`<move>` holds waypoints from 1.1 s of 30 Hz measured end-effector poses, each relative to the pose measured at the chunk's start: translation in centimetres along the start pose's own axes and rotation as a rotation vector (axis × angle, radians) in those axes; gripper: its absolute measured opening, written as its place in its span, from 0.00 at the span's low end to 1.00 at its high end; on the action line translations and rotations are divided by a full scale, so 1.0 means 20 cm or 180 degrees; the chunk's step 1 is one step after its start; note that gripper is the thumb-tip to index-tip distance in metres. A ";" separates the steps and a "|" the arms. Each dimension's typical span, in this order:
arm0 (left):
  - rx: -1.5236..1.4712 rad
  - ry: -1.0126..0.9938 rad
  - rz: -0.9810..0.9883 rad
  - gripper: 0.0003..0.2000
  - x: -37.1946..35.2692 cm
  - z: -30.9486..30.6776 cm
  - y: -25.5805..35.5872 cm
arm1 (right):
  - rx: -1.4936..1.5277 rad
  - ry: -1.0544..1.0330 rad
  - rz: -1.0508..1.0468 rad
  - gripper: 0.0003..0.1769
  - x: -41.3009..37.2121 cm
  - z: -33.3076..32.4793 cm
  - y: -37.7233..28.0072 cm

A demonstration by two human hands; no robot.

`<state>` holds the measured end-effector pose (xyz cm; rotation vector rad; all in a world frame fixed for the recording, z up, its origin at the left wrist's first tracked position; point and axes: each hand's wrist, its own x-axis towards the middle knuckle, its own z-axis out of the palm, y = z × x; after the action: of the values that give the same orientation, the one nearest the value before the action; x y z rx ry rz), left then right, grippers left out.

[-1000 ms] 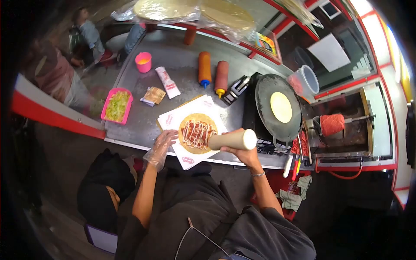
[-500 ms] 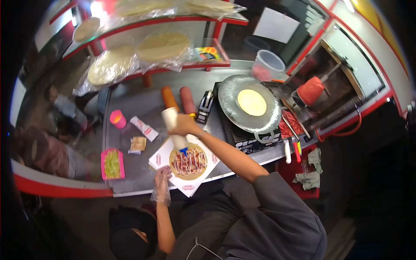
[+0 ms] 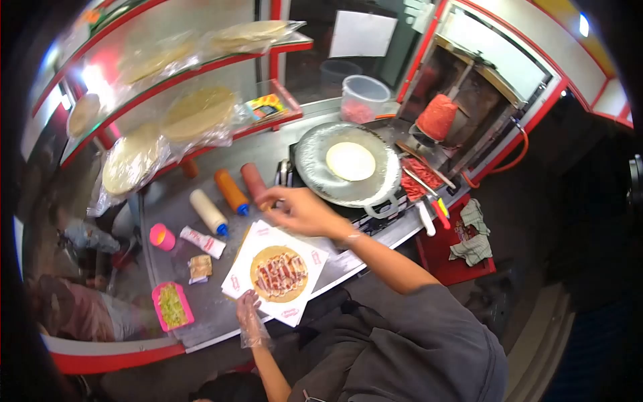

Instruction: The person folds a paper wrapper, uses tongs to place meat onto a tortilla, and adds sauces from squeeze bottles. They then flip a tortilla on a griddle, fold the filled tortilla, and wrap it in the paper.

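A round flatbread (image 3: 280, 273) topped with meat and sauces lies on white printed paper (image 3: 232, 276) near the counter's front edge. My left hand (image 3: 250, 315), in a clear plastic glove, touches the paper's lower left edge. Above the paper, my bare right hand (image 3: 298, 209) has its fingers apart, holding nothing, beside a red sauce bottle (image 3: 253, 179). An orange bottle (image 3: 230, 190) and a white sauce bottle (image 3: 208, 212) lie to its left. A wrapped white packet (image 3: 203, 242) and a small brown packet (image 3: 200, 268) rest left of the paper.
Behind, a pale flatbread (image 3: 351, 161) sits on a round griddle (image 3: 315, 175). Right of it are red meat (image 3: 416, 175) and knives (image 3: 426, 218). A pink tray (image 3: 183, 324) of chopped greens and a pink cup (image 3: 162, 236) stand left. Shelves hold bagged flatbreads (image 3: 198, 112).
The white bottle has left my right hand and now lies beside the orange one. My right hand has opened. The camera view has shifted and turned.
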<state>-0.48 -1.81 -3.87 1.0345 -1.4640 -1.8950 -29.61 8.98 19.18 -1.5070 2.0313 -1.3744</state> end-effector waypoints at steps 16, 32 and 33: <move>0.1621 0.1164 0.0845 0.24 0.05 0.13 -0.13 | -0.2118 0.1084 0.1879 0.22 -1.36 -1.55 1.32; 0.1969 0.2528 0.0350 0.22 -0.14 0.21 -0.17 | -0.1987 0.0331 -0.0599 0.20 -0.53 -1.42 1.23; 0.1422 0.2536 0.0458 0.22 -0.16 0.23 -0.18 | -0.2054 0.0256 -0.0740 0.19 -0.49 -1.47 1.20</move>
<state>-2.24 4.21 -5.89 1.5888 -1.4125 -0.8694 -59.69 33.13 12.07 -2.0165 2.5728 -0.8858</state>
